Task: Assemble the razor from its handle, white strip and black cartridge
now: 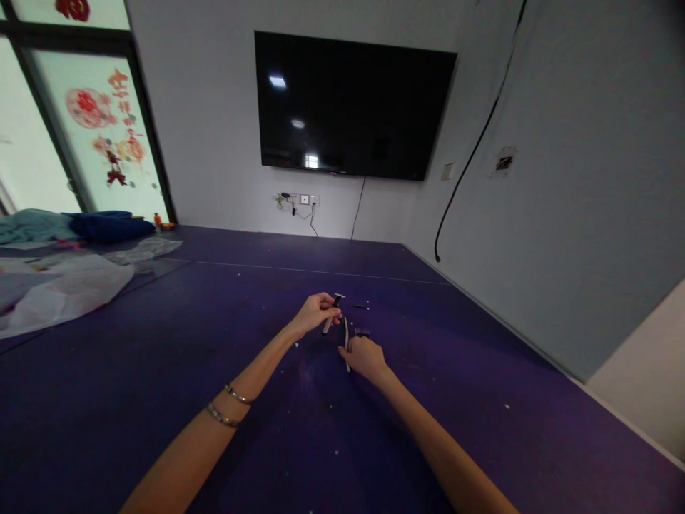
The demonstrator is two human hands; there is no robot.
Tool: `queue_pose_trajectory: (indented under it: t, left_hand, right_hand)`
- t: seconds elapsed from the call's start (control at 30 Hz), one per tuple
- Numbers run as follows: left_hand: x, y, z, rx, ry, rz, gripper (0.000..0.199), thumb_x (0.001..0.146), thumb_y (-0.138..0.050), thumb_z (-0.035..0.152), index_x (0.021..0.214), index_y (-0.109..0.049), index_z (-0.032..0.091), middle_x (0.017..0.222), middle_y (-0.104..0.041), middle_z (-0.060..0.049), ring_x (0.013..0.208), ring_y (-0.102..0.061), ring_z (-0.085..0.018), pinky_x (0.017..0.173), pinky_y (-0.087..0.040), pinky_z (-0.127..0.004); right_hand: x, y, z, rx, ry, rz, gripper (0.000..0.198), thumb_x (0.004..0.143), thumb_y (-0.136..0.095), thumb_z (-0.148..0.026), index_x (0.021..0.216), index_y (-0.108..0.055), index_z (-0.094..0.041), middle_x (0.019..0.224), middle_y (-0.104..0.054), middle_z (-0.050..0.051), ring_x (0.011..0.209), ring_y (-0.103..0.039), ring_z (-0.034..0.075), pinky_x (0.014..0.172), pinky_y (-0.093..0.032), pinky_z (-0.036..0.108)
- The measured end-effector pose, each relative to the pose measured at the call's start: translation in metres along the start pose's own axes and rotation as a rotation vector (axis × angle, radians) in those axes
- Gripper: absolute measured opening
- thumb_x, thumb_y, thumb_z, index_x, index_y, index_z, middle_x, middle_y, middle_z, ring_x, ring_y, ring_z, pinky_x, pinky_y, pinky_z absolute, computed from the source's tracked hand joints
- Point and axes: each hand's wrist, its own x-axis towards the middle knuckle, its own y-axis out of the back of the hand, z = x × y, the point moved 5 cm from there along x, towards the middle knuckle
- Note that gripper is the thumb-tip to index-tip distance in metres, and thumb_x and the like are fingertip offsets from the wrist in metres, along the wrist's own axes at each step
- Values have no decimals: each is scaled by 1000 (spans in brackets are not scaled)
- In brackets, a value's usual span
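While left hand pinches a slim tool over the purple surface, right hand seems to pinch a pale curved strip; work looks partway, both in hand, dark sliver beyond not taken up.

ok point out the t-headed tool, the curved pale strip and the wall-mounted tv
T-headed tool (328,324): head view, on the pale part of its handle.
Curved pale strip (347,330): head view, on its upper length.
Wall-mounted TV (353,107): head view, on the middle of its dark screen.
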Motion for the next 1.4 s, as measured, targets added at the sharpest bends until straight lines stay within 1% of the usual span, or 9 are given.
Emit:
queue_pose_trajectory:
  t: [0.13, 0.23, 0.37, 0.43, 0.53, 0.6, 0.73, 1.0, 1.4]
  left_hand:
    - [-1, -4, 2, -11, -25, -32, 16, 68, -65, 9, 73, -50, 14, 66, -66, -5, 58, -64, -15, 55, -48, -24]
    - [-2, -6, 4, -24, -37, -34, 17, 67, -66, 10, 71, -50, 14, 65, -66, -5, 61, -65, -16, 55, -48, -24]
    - [-5, -7, 11, -31, -73, -40, 22, 65, -69, 13, 68, -47, 15, 65, -66, -5, 64, -65, -18, 54, -47, -24]
    - [-7, -8, 16, -23, -105, -53, 23, 63, -70, 14, 68, -48, 14, 68, -67, -6, 67, -65, -18, 57, -47, -25]
    - [-10, -9, 21, 3, -136, -73, 21, 63, -71, 15, 69, -51, 13, 75, -68, -8, 71, -65, -17, 60, -46, -25]
    - [-11, -9, 22, 6, -137, -84, 21, 62, -71, 16, 71, -52, 12, 77, -69, -8, 73, -64, -16, 61, -46, -25]
    - [-14, -9, 21, -15, -122, -80, 24, 61, -72, 16, 73, -51, 12, 78, -70, -8, 74, -65, -16, 62, -46, -26]
    - [-18, -13, 27, -19, -102, -81, 24, 58, -73, 14, 67, -51, 12, 74, -70, -7, 63, -62, -12, 56, -44, -23]
    - [-22, -17, 28, 28, -92, -88, 23, 60, -71, 15, 70, -51, 13, 76, -70, -7, 64, -62, -12, 57, -45, -23]
  right_hand:
    - [0, 1, -1, -15, -5, 12, 34, 83, -41, -35, 88, -68, -14, 89, -68, 17, 83, -65, 27, 69, -47, 36]
    - [1, 14, 10, 20, -26, 51, 35, 84, -39, -34, 86, -67, -14, 88, -68, 16, 81, -65, 27, 68, -47, 35]
    - [5, 49, 38, 168, 15, 100, 35, 87, -36, -31, 88, -67, -16, 81, -68, 12, 73, -65, 21, 64, -45, 27]
    - [3, 72, 51, 282, 137, 170, 36, 88, -34, -28, 96, -67, -18, 81, -69, 8, 74, -64, 19, 66, -45, 26]
    - [-5, 106, 69, 434, 298, 305, 36, 86, -39, -29, 112, -62, -20, 97, -68, 7, 87, -62, 19, 76, -45, 28]
    - [-12, 124, 77, 496, 344, 361, 36, 86, -42, -32, 113, -62, -21, 102, -67, 7, 90, -61, 20, 79, -45, 30]
    - [-24, 146, 78, 521, 358, 388, 34, 85, -45, -41, 104, -67, -23, 92, -69, 7, 82, -62, 20, 72, -47, 30]
    - [-41, 158, 50, 483, 403, 422, 33, 85, -47, -43, 100, -69, -23, 84, -68, 7, 72, -60, 17, 66, -45, 29]
    - [-49, 163, 39, 442, 443, 391, 29, 85, -49, -40, 100, -69, -26, 74, -64, 4, 62, -54, 13, 58, -40, 25]
